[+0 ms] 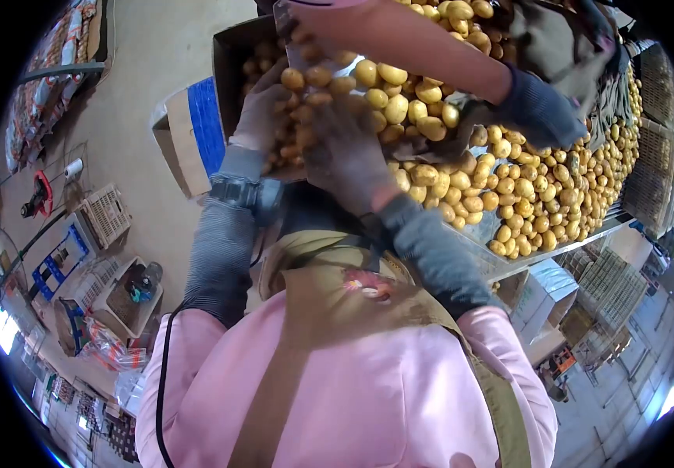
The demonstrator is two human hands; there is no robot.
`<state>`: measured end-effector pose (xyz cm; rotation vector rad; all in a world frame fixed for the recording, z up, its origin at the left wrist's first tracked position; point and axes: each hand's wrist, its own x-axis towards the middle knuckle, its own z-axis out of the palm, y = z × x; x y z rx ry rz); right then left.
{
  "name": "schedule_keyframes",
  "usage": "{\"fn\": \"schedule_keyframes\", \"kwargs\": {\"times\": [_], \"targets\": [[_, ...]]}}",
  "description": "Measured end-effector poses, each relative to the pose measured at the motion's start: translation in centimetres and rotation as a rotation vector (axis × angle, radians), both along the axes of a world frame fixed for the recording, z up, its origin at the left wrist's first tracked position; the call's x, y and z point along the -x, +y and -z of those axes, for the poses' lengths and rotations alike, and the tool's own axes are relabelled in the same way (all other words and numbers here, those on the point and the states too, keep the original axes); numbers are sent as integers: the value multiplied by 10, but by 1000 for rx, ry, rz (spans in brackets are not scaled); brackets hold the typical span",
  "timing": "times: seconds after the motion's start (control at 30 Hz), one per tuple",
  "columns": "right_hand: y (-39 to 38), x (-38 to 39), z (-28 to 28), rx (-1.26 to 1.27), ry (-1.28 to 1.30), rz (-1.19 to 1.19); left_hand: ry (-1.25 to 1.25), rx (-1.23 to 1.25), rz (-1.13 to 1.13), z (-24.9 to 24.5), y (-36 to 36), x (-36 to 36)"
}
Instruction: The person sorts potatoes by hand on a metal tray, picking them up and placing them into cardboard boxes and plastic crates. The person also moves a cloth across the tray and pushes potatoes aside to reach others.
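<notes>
Potatoes [432,128] spread from 11 o'clock round to nearly 3; at 11, beside an open box [232,58], the left hand [263,117] curves against some, the blurred right hand [346,152] lies open over others; a co-worker's gloved hand [541,109] hovers at 2 o'clock

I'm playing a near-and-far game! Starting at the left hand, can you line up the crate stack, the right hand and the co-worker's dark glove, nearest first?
From the left hand:
1. Right hand, just to its right
2. Co-worker's dark glove, farther right
3. Crate stack, far right edge
</notes>
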<state>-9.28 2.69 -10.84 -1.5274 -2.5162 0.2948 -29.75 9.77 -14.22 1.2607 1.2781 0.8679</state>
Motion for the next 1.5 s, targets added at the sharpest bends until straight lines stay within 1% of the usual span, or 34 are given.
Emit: {"fn": "schedule_keyframes", "kwargs": {"times": [0.03, 0.1, 0.17, 0.23, 0.27, 0.3, 0.33, 0.4, 0.43, 0.47, 0.5, 0.53, 0.57, 0.6, 0.67, 0.7, 0.77, 0.83, 0.87, 0.9, 0.93, 1.0, 1.07, 1.1, 1.13, 1.2, 1.23, 1.27, 1.3, 1.33, 1.37, 1.4, 1.47, 1.5], "targets": [[-20, -7, 0, 17, 21, 3, 217, -197, 112, 13, 1, 12], [-43, -20, -1, 56, 67, 12, 263, -142, 161, 10, 4, 18], [-32, -24, -20, 171, 168, 70, -92, 346, 25, -15, 18, 13], [-24, -30, -24, 118, 191, 152, 44, 150, 50, -5, 25, 12], [-5, -35, -13, 1, 160, 191, 107, 50, 60, 1, 30, 10], [17, -40, -1, -122, 132, 227, 184, 106, 81, -3, 37, 5], [45, -44, -5, -86, 60, 233, 347, 43, 102, 3, 42, -2], [77, -37, 3, -276, -61, 304, 674, -79, 155, 12, 47, -14], [69, -29, 10, -183, -119, 251, 667, -24, 131, 10, 48, -20], [64, -20, 16, -94, -181, 201, 686, -40, 148, 12, 50, -24], [44, -12, -3, 68, -183, 175, 702, -57, 162, 18, 51, -29], [22, -14, 6, 74, -125, 173, 718, -73, 173, 21, 52, -31], [0, -21, 2, 47, -84, 186, 635, -36, 233, 20, 54, -29], [-20, -32, -4, 23, -41, 197, 555, 14, 198, 20, 55, -27], [-51, -55, -12, 98, -58, 321, 402, 115, 133, 19, 54, -21], [-65, -69, -15, 79, -144, 353, 426, 185, 39, 28, 54, -14], [-81, -89, -22, 55, -176, 379, 388, 31, 31, 61, 41, 27], [-86, -96, -22, 54, -173, 417, 369, 85, -51, 49, 32, 33], [-85, -94, -20, 60, -152, 442, 367, 212, -128, 37, 22, 38], [-83, -90, -18, 66, -129, 467, 394, 226, -143, 27, 14, 35], [-76, -74, -19, 76, -123, 421, 420, 240, -159, 17, 7, 31], [-61, -33, -18, 165, -100, 337, 521, 48, -65, 23, -12, 18], [-56, -8, 1, 42, 67, 311, 320, 94, 44, 44, -25, -4], [-44, -3, -6, 47, 149, 246, 300, 300, -17, 20, -22, -16], [-29, -6, -15, 122, 239, 221, 279, 504, -76, 6, -19, -21], [0, -21, -23, 273, 417, 166, 239, 276, 39, 38, -24, 1], [26, -35, 1, -171, 297, 46, 229, 195, 84, 43, -24, 5], [54, -46, -18, 130, 58, 182, 217, 114, 127, 48, -24, 8], [88, -47, -43, 470, -424, 213, 219, 67, 163, 45, -23, 8], [99, -65, -6, -338, -122, 264, 221, 31, 208, 38, -21, 9], [108, -69, -2, -263, -193, 328, 223, -5, 251, 31, -19, 10], [106, -75, -7, -216, -348, 301, 204, 44, 230, 26, -19, 11], [81, -92, -6, -184, -289, 232, 150, 139, 179, 19, -18, 5], [56, -95, -13, -163, -215, 291, 188, 193, 129, 16, -16, 4]]}}
